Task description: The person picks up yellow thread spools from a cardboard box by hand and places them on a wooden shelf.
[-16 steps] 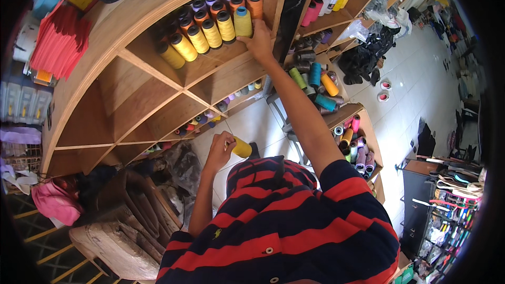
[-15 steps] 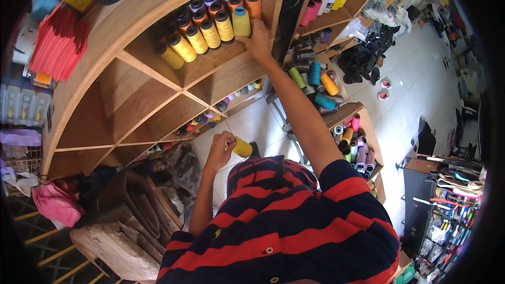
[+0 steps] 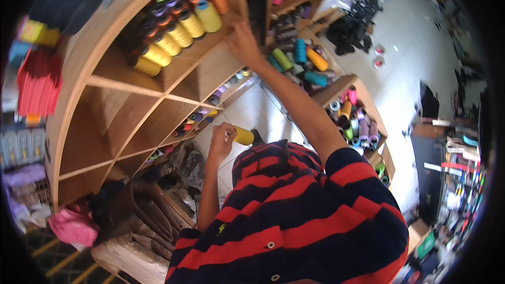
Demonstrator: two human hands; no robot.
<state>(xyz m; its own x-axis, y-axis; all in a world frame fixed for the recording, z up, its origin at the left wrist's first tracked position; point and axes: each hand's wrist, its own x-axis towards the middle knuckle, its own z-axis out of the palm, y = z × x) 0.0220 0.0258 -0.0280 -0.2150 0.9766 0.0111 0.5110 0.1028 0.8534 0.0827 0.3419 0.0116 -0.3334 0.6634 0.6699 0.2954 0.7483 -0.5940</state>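
Note:
My left hand [image 3: 221, 143] holds a yellow thread cone [image 3: 243, 135] by its top end, low in front of my striped shirt. My right hand [image 3: 243, 43] reaches up to the front edge of a wooden shelf compartment [image 3: 181, 71]. It rests just right of a yellow thread cone with a blue core [image 3: 208, 16], with nothing in its fingers. Rows of yellow, orange and purple thread cones [image 3: 165, 34] fill that compartment.
Lower wooden compartments [image 3: 131, 126] hold small spools at their back. A second rack [image 3: 350, 121] on the right carries mixed-colour cones. Red fabric [image 3: 38, 81] hangs at the left, a pink bag [image 3: 73, 226] and a wooden stool [image 3: 131, 252] sit below, and white floor tiles [image 3: 415, 58] lie to the right.
The view has shifted and blurred as my head moved. My right hand has slipped off the blue-cored yellow cone down to the shelf edge. My left hand keeps its cone.

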